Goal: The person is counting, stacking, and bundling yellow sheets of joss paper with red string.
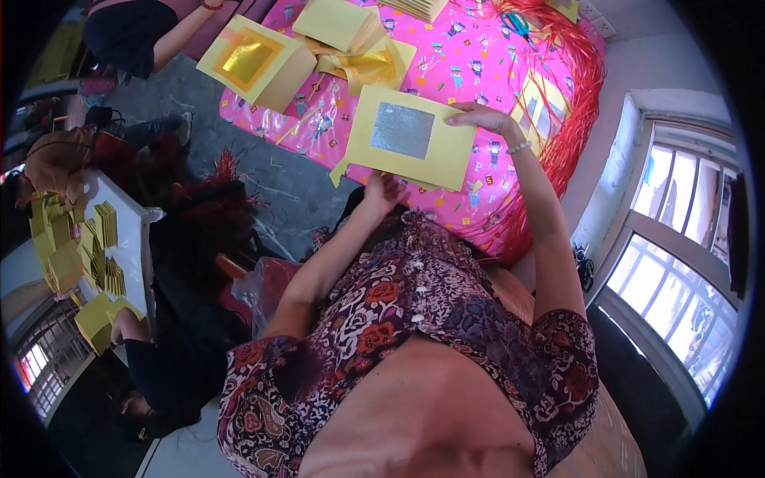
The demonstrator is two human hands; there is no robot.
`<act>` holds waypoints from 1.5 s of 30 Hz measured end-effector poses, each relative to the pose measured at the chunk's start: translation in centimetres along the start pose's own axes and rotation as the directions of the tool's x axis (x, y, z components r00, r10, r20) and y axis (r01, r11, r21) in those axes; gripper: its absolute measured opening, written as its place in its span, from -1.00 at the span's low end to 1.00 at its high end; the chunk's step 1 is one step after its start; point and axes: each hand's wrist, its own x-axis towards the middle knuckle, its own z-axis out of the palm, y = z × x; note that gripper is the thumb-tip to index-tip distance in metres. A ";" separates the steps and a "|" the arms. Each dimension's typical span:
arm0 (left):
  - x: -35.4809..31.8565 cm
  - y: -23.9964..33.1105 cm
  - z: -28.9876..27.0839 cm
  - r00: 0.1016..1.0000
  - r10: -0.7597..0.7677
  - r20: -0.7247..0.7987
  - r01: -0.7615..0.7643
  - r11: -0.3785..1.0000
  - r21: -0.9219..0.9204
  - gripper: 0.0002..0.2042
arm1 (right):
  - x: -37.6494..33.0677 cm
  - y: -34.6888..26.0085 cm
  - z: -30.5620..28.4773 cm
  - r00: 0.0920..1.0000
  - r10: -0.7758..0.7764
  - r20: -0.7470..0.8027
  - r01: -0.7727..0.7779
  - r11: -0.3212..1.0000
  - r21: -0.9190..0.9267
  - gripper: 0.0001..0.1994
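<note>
A yellow card (413, 140) bearing a silver square (402, 130) is held above the worktop (434, 68), toward its near edge. Its far right edge is pinched between the thumb and fingers of the right hand (480, 119). Its near edge is met from below by the left hand (385, 193); those fingers are partly covered, so whether they are pinching cannot be told. The card should prove light, fairly stiff yet easily creased; the shiny square may be slippery and easily scuffed, so it is best gripped by its plain margins. Beyond it, a gold-squared yellow stack (263, 64) is set at the worktop's far left corner. Red strands (588, 103) are heaped along the right edge, near teal-handled scissors (516, 25).
</note>
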 end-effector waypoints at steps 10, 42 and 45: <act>1.0 9.9 -8.8 0.917 0.186 -0.353 -0.062 0.940 0.335 -0.70 | -4.8 1.4 4.2 0.668 -0.332 -0.666 0.167 0.939 -0.301 -0.24; 4.6 13.2 32.2 0.583 0.015 0.812 -0.731 -0.425 0.533 -0.57 | -5.0 -3.7 15.8 0.385 -0.584 -0.714 0.047 0.786 -0.617 -0.32; 8.4 16.1 27.9 0.784 -0.379 0.492 -0.620 -0.446 0.645 -0.49 | -7.4 -1.3 17.1 0.155 -0.319 -0.935 0.206 0.936 -0.285 -0.39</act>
